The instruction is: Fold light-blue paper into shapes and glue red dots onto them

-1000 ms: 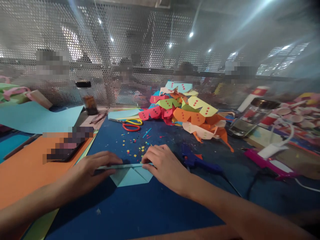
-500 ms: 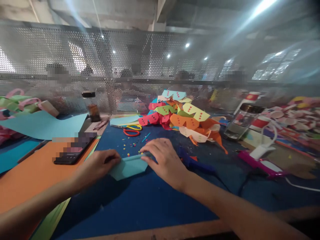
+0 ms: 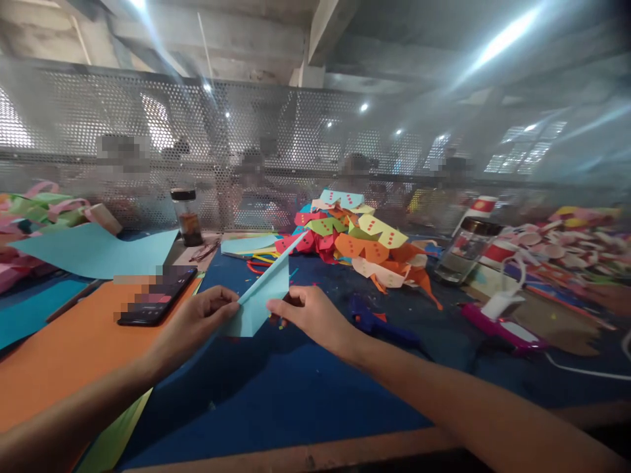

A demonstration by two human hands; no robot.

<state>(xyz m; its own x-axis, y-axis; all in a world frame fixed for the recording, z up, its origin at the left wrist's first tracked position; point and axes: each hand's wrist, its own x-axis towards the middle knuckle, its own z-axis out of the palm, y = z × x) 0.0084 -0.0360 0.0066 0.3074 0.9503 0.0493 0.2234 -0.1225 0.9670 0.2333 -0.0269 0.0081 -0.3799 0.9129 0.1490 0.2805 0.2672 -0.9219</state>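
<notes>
A folded piece of light blue paper (image 3: 263,292) is held just above the blue tabletop, its long pointed end slanting up and to the right. My left hand (image 3: 210,315) pinches its left edge between thumb and fingers. On the other side, my right hand (image 3: 313,315) is closed on the paper's right edge, thumb in front. Behind the paper lie scissors (image 3: 257,267) with red and yellow handles, partly covered by it. Tiny coloured paper scraps are scattered under and around my hands.
Folded, dotted paper pieces (image 3: 362,248) are heaped at the back. A blue glue gun (image 3: 382,322) lies right of my right hand. A phone (image 3: 160,299) rests on orange paper (image 3: 73,328) at left. Glass jars (image 3: 187,220) and a magenta power strip (image 3: 503,328) stand farther off.
The light blue paper has been lifted and turned, so its pointed end now rises up and right. My right hand has shifted down and now pinches the paper's right edge.
</notes>
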